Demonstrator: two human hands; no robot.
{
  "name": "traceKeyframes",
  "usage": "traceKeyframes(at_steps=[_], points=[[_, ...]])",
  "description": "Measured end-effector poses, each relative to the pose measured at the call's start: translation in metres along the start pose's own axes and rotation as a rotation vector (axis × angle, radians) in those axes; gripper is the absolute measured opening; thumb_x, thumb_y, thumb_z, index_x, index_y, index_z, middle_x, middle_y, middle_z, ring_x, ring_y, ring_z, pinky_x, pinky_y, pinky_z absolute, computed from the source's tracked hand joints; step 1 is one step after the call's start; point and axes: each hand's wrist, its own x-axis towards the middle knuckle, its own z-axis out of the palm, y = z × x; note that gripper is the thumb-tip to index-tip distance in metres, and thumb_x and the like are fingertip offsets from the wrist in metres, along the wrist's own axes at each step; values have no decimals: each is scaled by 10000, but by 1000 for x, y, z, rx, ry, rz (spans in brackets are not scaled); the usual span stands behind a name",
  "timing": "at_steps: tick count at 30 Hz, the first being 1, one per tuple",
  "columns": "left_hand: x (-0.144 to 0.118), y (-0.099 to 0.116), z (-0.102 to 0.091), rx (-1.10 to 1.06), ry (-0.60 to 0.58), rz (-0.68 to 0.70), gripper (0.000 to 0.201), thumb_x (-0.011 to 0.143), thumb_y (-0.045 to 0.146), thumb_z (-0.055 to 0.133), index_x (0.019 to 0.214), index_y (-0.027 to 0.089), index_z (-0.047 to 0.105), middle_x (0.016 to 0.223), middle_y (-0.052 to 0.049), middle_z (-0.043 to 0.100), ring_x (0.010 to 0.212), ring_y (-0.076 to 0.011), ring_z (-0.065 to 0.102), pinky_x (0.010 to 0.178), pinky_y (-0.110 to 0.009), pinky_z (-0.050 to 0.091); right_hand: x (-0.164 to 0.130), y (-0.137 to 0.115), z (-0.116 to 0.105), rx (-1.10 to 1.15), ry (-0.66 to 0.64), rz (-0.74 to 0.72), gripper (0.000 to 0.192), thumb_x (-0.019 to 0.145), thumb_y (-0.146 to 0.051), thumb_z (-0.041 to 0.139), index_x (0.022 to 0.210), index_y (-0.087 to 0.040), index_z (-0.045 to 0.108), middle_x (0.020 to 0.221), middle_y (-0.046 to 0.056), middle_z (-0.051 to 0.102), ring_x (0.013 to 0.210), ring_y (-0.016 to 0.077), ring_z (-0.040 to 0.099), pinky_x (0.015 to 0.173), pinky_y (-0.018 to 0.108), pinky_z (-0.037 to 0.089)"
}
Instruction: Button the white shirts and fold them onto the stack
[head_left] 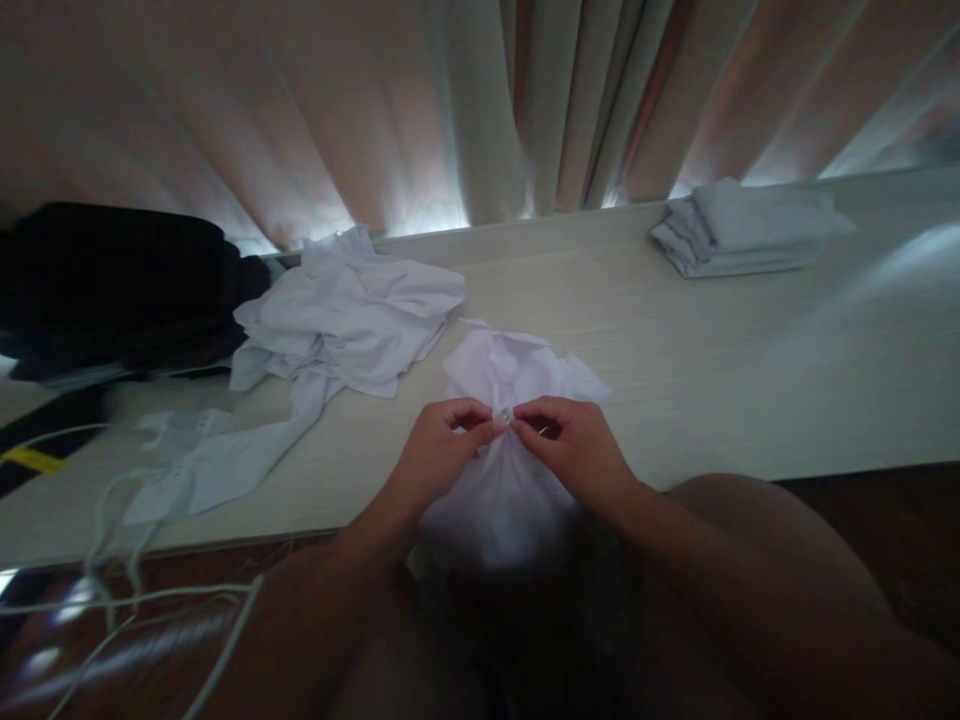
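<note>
Pale curtain (390,120) right across the back, light leaking in under its hem, and before it the long, pale counter (750,380). And here's the white cloth (502,490), bunched at the counter's near edge and drooping over it! Left hand (446,445) and right hand (581,450) face each other, thumb and forefinger of each pinching the cloth, fingertips almost meeting. Between them, a shiny spot (506,416), too blurred to name. Folds fan out below that pinch, while the upper part lies on the counter just beyond the fingers.

Out left of the fingers and a bit farther away: a crumpled white heap (360,310), one long piece trailing back toward the near edge. Farther left again, a black bundle (120,280). Well left and nearer, white cables (223,645) loop past the counter's edge, a yellow band (34,459) close by. Over to the right, well beyond the fingers, a folded stack (757,230) near the curtain.
</note>
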Motion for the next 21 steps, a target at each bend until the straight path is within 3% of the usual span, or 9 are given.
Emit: traceKeyframes(at_steps=[6,13,21], points=[[2,-6,-1,67,44,37,181,734,264,714,589,176,651,581,18,578,560,-121,493,559,-244,399,-1,4,-2,7,-66,-38,213,865,-183,594,969,-218,777,849,23,767,708,172,698,647,271,529],[3,-6,-2,-75,-98,6,235,743,287,698,557,171,611,555,29,526,546,-112,468,556,-240,396,1,5,-5,54,-86,-15,108,857,-208,659,915,-220,750,810,6,752,671,149,687,635,249,533],[10,-22,-7,-197,-210,-66,209,691,331,765,649,142,685,621,7,590,594,-112,505,578,-232,402,0,2,-6,132,-102,-52,76,839,-193,688,892,-203,740,838,7,743,685,132,674,626,225,534]])
